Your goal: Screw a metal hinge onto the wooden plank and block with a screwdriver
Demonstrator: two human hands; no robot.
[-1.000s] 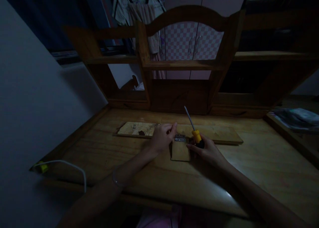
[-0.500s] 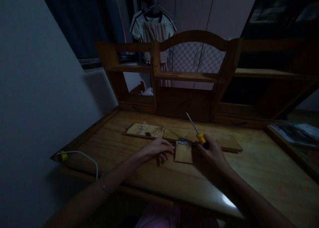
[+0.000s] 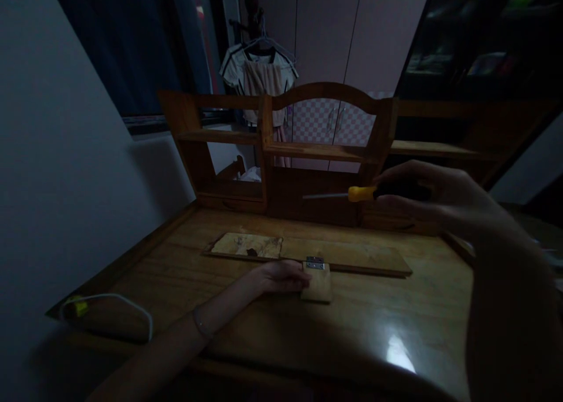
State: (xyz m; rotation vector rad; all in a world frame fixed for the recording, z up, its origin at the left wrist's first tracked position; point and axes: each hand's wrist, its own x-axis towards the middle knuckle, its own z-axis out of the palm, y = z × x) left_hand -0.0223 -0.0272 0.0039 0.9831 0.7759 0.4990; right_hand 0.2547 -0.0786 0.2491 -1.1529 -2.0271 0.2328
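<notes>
Small board (image 3: 319,286), there it was on the tabletop (image 3: 378,314), near the middle, where both arms could reach it! The tabletop spread wide and gave everything a firm base, with the wooden shelf unit (image 3: 325,89) standing at the back. Next in size came the long board (image 3: 343,254), lying crosswise between shelf unit and small board, a rough patch (image 3: 246,245) at its left end; set that way, it offered its near edge to the smaller piece. And look, the left hand (image 3: 281,276) was down low, fingers part curled at the small board's left edge, seemingly to steady it; whether they pinched or merely pressed, one couldn't tell. High on the other side, the right hand (image 3: 440,194) gripped the screwdriver (image 3: 363,194) by its dark handle, shaft pointing left, well clear of the boards, probably to leave the joint in plain sight. Smallest of all, the metal hinge (image 3: 315,263) sat at the small board's far edge, presumably placed to span both boards.
</notes>
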